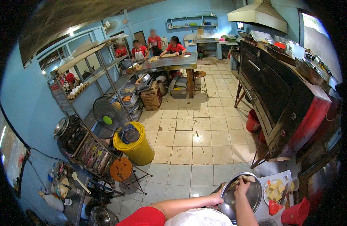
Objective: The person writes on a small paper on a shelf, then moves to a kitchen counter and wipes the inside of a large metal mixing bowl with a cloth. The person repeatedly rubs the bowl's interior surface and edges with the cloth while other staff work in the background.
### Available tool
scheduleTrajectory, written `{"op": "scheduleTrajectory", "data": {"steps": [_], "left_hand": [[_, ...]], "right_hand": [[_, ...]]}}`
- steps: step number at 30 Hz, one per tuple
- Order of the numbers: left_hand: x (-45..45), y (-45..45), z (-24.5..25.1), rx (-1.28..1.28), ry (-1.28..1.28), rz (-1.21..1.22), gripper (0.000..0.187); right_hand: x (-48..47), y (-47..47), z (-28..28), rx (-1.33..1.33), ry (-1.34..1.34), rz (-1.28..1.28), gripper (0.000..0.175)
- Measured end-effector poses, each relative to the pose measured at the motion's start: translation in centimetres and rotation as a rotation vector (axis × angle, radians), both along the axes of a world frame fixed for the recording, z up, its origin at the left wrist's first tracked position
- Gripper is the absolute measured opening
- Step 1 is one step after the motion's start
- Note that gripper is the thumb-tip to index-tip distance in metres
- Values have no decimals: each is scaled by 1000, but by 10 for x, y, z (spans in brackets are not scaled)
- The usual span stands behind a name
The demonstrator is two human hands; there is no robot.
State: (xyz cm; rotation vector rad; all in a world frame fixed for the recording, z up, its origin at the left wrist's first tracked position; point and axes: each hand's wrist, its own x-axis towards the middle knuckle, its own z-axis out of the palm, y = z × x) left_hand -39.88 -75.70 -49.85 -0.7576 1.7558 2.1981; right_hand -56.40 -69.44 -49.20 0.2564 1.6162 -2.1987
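Near the bottom right, my left hand [216, 198] grips the near-left rim of a wide metal bowl [228, 202]. My right hand [241, 187] is inside the bowl at its far side, closed on a pale cloth or paper-like piece [248, 178]; its exact kind cannot be told. Right of the bowl, a plate [267, 185] holds several yellow blocks [275, 190] that look like butter. A clear plastic cup [294, 184] lies tilted beside the plate. A red plastic piece [274, 208] rests by the plate's near edge, with a red plastic pitcher [295, 212] to its right.
A large black oven [263, 82] on legs stands at right. At left are a yellow lidded bin [139, 147] with a fan [110, 114] on it, a round stool [121, 169] and a metal shelf rack [111, 70]. Several people in red shirts are around a far table [173, 63].
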Motion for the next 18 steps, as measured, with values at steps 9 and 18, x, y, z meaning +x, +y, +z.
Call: {"op": "scheduleTrajectory", "data": {"steps": [9,18], "left_hand": [[3,-34,97,-85,-149,-144,100],[-13,-14,26,-390,291,-147,105]], "right_hand": [[43,24,-15,257,459,655,61],[-24,21,-44,153,242,-51,36]]}}
